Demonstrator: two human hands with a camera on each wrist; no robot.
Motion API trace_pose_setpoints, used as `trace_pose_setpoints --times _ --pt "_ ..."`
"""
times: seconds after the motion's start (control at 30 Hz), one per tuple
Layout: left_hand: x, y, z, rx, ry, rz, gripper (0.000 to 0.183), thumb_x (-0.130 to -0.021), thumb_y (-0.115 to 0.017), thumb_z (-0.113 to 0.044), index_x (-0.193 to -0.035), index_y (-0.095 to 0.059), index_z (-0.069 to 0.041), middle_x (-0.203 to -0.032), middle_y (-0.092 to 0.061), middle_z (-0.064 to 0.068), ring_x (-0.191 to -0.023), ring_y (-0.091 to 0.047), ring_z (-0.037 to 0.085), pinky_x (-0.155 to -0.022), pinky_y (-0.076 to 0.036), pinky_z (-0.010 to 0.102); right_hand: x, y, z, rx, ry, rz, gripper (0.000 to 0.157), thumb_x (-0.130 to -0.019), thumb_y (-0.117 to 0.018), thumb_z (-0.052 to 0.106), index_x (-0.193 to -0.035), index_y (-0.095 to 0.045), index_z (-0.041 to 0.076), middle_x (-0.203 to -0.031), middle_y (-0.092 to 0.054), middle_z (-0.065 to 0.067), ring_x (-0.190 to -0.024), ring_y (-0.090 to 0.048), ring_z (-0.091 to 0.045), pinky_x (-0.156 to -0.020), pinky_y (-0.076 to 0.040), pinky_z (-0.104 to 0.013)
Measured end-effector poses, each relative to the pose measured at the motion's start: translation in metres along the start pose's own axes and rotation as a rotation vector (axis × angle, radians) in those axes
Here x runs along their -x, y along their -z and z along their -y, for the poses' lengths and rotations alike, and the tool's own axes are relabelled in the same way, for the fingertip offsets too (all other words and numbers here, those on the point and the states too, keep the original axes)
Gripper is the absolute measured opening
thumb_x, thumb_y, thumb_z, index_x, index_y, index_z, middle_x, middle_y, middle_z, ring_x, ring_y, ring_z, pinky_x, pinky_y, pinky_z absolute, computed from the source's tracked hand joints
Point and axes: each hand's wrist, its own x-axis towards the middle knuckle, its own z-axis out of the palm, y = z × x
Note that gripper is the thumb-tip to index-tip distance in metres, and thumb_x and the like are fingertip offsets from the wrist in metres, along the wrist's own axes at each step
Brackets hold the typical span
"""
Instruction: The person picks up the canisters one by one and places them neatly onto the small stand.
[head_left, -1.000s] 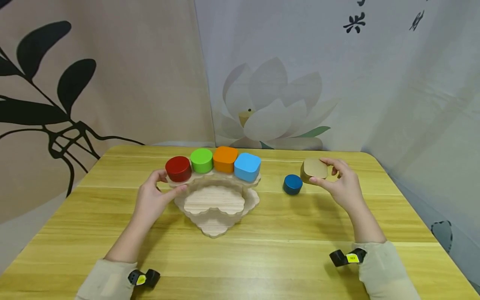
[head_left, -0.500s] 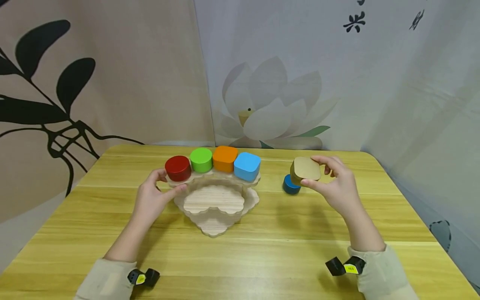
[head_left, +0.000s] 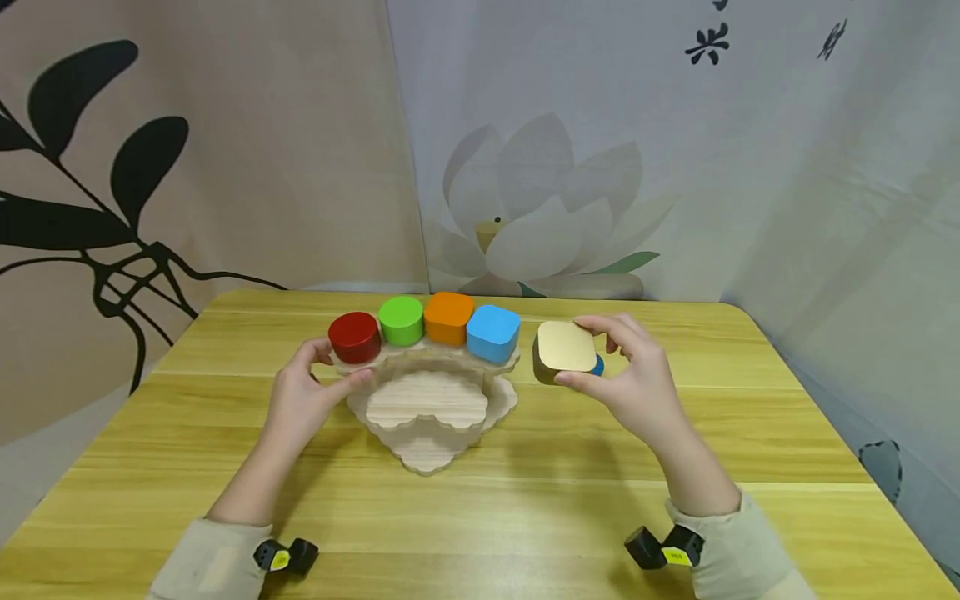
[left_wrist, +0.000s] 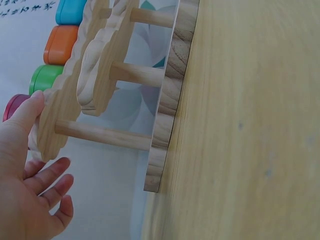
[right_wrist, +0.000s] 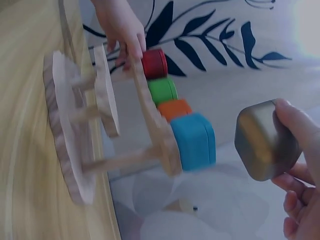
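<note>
My left hand [head_left: 303, 400] grips the left end of the upper tier of a scalloped wooden stand [head_left: 427, 408]. Along that tier sit a red round tin [head_left: 355, 337], a green round tin [head_left: 402, 321], an orange squarish tin [head_left: 449, 318] and a light blue squarish tin [head_left: 493, 333]. Between thumb and fingers, my right hand [head_left: 637, 379] holds a gold rounded-square tin [head_left: 566, 347], raised just right of the light blue one. The right wrist view shows a gap between the gold tin [right_wrist: 265, 142] and the light blue tin [right_wrist: 194, 142].
A dark blue round tin [head_left: 597, 365] stands on the table behind the gold one, mostly hidden by it. Wooden posts [left_wrist: 102, 134] join the stand's tiers to its base. The wooden table [head_left: 480, 533] ends at a printed cloth backdrop [head_left: 555, 208].
My right hand has carried the gold tin leftward, from right of the dark blue tin across in front of it, close to the stand. My left hand and the stand stay put.
</note>
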Motion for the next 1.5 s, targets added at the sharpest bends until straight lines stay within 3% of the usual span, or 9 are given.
trace_pose_setpoints --times 0.23,0.6,0.83,0.93,1.13,1.5 --pt "0.000 0.000 0.000 0.001 -0.005 -0.001 0.068 -0.077 -0.079 -0.043 -0.125 -0.052 -0.003 -0.109 -0.054 0.012 -0.070 -0.040 0.021 -0.056 -0.035 0.030 0.001 -0.021 0.021 -0.044 0.016 0.063 0.060 -0.064 -0.090 0.018 -0.119 -0.066 0.012 -0.106 -0.058 0.004 -0.087 -0.040 -0.017 -0.071 -0.034 -0.035" --pt "0.000 0.000 0.000 0.007 -0.014 -0.006 0.067 -0.077 -0.079 -0.042 -0.124 -0.053 -0.002 -0.108 -0.054 0.012 -0.068 -0.040 0.021 -0.055 -0.035 0.030 0.002 -0.061 0.041 -0.100 0.147 0.108 0.062 -0.060 -0.092 0.019 -0.116 -0.066 0.010 -0.105 -0.060 0.004 -0.087 -0.046 -0.017 -0.074 -0.039 -0.034" --pt "0.000 0.001 0.000 0.011 -0.027 -0.013 0.065 -0.078 -0.079 -0.040 -0.122 -0.054 -0.001 -0.106 -0.055 0.014 -0.068 -0.041 0.022 -0.053 -0.035 0.030 0.002 -0.084 0.048 -0.152 0.138 0.158 0.062 -0.061 -0.092 0.022 -0.116 -0.066 0.012 -0.103 -0.058 0.005 -0.092 -0.049 -0.019 -0.077 -0.044 -0.034" --pt "-0.001 0.001 -0.001 0.021 -0.024 -0.013 0.065 -0.078 -0.079 -0.041 -0.122 -0.054 0.000 -0.106 -0.056 0.014 -0.077 -0.046 0.026 -0.058 -0.037 0.032 0.003 -0.095 0.049 -0.141 0.130 0.172 0.061 -0.061 -0.092 0.024 -0.115 -0.066 0.012 -0.098 -0.057 0.007 -0.087 -0.047 -0.014 -0.072 -0.043 -0.030" --pt "0.000 0.000 -0.002 0.036 -0.011 -0.009 0.068 -0.078 -0.079 -0.042 -0.124 -0.052 0.001 -0.108 -0.056 0.016 -0.096 -0.049 0.033 -0.068 -0.036 0.037 0.004 -0.114 0.047 -0.141 0.096 0.210 0.063 -0.061 -0.091 0.027 -0.116 -0.066 0.010 -0.103 -0.058 0.008 -0.090 -0.049 -0.017 -0.073 -0.042 -0.037" --pt "0.000 0.000 -0.004 0.030 -0.025 -0.021 0.064 -0.079 -0.078 -0.041 -0.121 -0.054 0.001 -0.107 -0.057 0.016 -0.098 -0.050 0.032 -0.071 -0.035 0.038 0.003 -0.148 0.036 -0.007 0.048 0.253 0.066 -0.064 -0.089 0.037 -0.119 -0.065 0.011 -0.114 -0.060 0.005 -0.091 -0.052 -0.017 -0.073 -0.043 -0.028"
